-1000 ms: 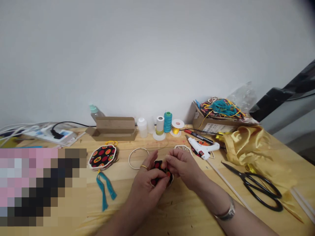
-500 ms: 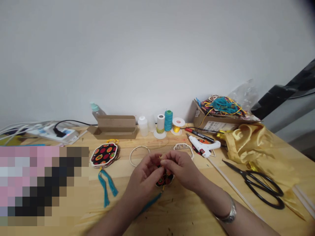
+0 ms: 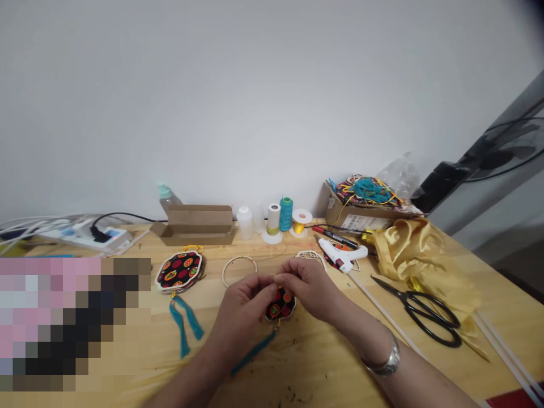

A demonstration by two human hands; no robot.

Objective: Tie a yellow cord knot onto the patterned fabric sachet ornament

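Observation:
In the head view, my left hand (image 3: 249,303) and my right hand (image 3: 308,286) meet over the table, each with thumb and fingers pinched together. Between the fingertips is a bit of thin yellow cord, mostly hidden. Just below them hangs or lies a small pendant (image 3: 280,306) of black fabric with red and orange flowers and a pale wooden rim; my fingers cover its upper part. A teal tassel (image 3: 255,351) trails from its bottom toward the lower left. A like pendant (image 3: 181,272), with yellow cord and a teal tassel, lies to the left on a stack.
Behind my hands lie a wooden ring (image 3: 225,266) and a lattice cutout (image 3: 310,258). Thread spools (image 3: 286,214) stand near the wall. Rightward are a white glue gun (image 3: 344,255), black scissors (image 3: 425,311), gold cloth (image 3: 403,249) and a filled cardboard box (image 3: 361,221).
My hands have stayed pinched together over the pendant, their fingertips drawing slightly closer. The camera view has shifted a little, so the things at right appear further left.

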